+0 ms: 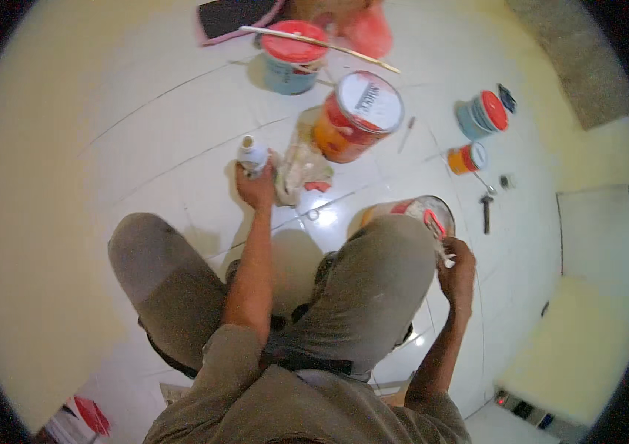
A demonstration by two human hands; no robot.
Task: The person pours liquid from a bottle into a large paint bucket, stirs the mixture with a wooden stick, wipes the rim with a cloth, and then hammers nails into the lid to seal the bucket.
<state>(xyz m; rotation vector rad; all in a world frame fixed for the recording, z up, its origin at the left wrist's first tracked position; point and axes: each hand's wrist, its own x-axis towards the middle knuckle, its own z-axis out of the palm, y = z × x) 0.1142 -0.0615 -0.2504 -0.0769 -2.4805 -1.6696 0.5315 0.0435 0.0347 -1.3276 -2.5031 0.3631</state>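
My left hand (256,189) is closed round a small white bottle (253,155), which stands upright with a brownish top. Beside it on the floor lies a crumpled pale plastic bag (301,170) with a reddish piece at its edge. Past my right knee, my right hand (458,272) is closed at the near rim of a wide paint can (396,209). A whitish, crumpled scrap (446,258) shows at its fingertips; its kind is unclear. A red, narrow object (434,222) lies across the can just beyond those fingers. My right knee hides part of this can.
Ahead stand a large red-orange paint can (351,129) and a bucket (290,74) with a red lid and a long stick (322,49) across it. Toward the right are a smaller bucket (477,118), a small orange can (466,158) and a hammer (486,214).
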